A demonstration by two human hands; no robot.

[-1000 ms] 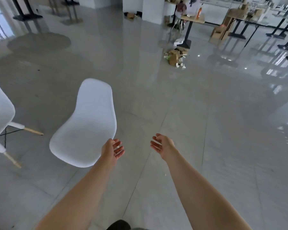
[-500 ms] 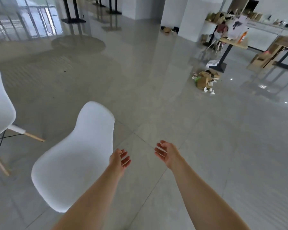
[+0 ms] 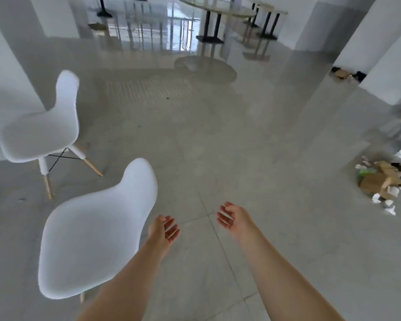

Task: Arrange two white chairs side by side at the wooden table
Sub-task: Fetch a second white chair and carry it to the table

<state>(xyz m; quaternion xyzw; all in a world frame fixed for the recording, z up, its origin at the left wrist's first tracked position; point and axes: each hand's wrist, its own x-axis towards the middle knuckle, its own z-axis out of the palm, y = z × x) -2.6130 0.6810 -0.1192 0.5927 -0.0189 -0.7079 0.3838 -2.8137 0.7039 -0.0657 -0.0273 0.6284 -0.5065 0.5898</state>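
Two white shell chairs with pale wooden legs stand on the grey tiled floor. The nearer chair (image 3: 95, 230) is at lower left, its back pointing up and to the right. The farther chair (image 3: 42, 133) stands behind it at the left, near a white wall. My left hand (image 3: 163, 230) hovers just right of the nearer chair's seat edge, fingers apart, holding nothing. My right hand (image 3: 233, 217) is held out over bare floor, palm turned inward, also empty. No wooden table is in view.
A pile of torn cardboard and paper scraps (image 3: 382, 184) lies on the floor at the right. White pillars (image 3: 380, 47) rise at the upper right. Glass-topped tables on black pedestals (image 3: 211, 19) stand far back.
The view has swung to the left: the cardboard pile slid to the right edge and the farther chair came fully into sight. Both hands stay open and empty, held out in front.
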